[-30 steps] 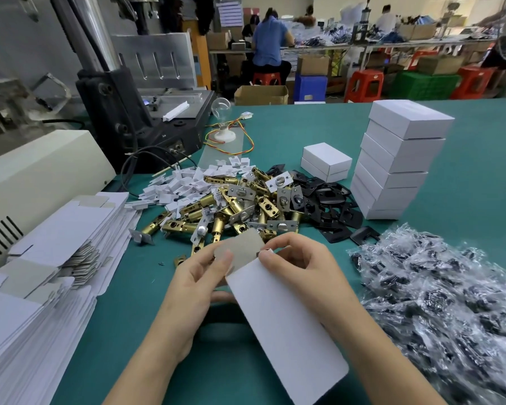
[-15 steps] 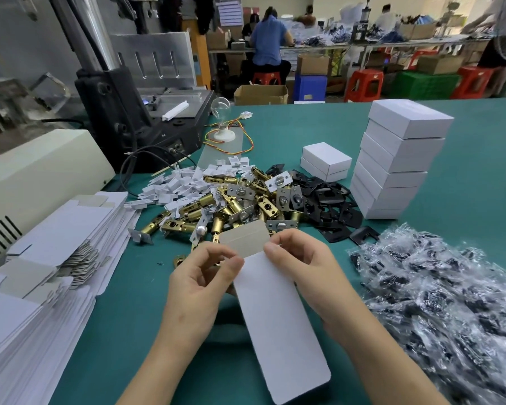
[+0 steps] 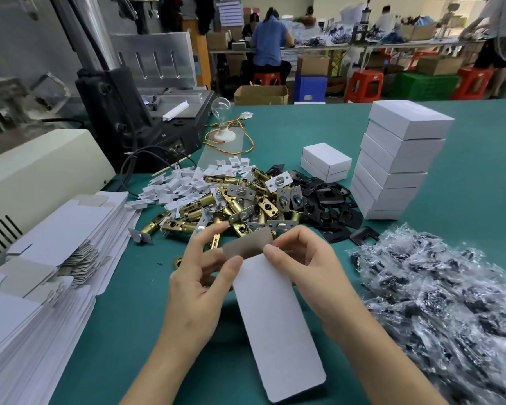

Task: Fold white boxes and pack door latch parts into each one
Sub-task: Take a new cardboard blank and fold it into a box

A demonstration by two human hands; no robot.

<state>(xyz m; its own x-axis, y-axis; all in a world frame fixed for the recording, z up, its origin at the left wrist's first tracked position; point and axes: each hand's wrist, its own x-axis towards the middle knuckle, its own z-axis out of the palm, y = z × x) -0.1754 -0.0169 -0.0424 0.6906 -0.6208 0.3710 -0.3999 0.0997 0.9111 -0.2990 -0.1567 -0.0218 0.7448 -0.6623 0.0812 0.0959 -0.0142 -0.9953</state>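
A flat white box blank (image 3: 275, 325) is held up over the green table, its long panel toward me and its grey flap bent away at the far end. My left hand (image 3: 200, 283) pinches its left edge near the fold with thumb and fingers. My right hand (image 3: 307, 267) pinches the right edge at the same fold. Beyond my hands lies a pile of brass door latches (image 3: 234, 204), with small white plastic parts (image 3: 184, 182) to its left and black plates (image 3: 330, 206) to its right. A tall stack of folded white boxes (image 3: 398, 162) stands at the right.
A thick stack of flat box blanks (image 3: 47, 273) fills the left. Clear bags of dark screws (image 3: 447, 293) are heaped at the right. Two more folded boxes (image 3: 326, 162) sit behind the latches. A black machine (image 3: 135, 118) and a cream casing (image 3: 35, 176) stand at back left.
The blank has swung more upright and lengthwise toward me. Both hands have shifted closer to the fold line, and the grey flap now bends further away.
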